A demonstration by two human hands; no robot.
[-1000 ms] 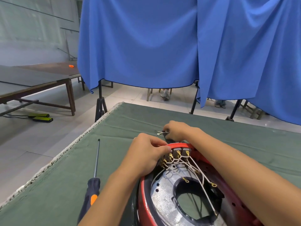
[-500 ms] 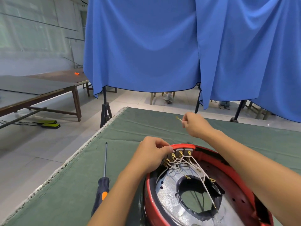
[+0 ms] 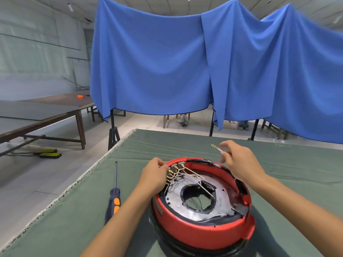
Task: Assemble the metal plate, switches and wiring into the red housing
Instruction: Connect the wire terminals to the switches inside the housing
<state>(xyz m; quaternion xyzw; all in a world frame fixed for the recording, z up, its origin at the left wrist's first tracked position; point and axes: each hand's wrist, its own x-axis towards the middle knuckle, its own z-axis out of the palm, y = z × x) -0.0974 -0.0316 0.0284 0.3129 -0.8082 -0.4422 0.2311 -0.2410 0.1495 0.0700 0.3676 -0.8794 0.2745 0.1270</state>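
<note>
The round red plastic housing [image 3: 202, 225] sits on the green cloth-covered table [image 3: 74, 219], and the silvery perforated metal plate [image 3: 185, 204] with its large central hole already lies inside it. The left hand [image 3: 155, 176] curls over the far-left rim, fingers pressing against the row of small grey switches with brass terminals [image 3: 175, 168] just beside its fingertips. The right hand [image 3: 239, 162] is raised above the far rim, thumb and forefinger pinching a thin white wire with a brass ring terminal [image 3: 216, 147] that points away to its left. The other white wires [image 3: 196, 179] fan from the switches across the plate. The step looks like routing this loose lead to its terminal; doing it well probably means keeping the left hand firm on the switches, guiding the lead clear of the tangle, and avoiding a hard tug. A black-and-orange-handled screwdriver [image 3: 114, 199] lies to the left of the left forearm.
</note>
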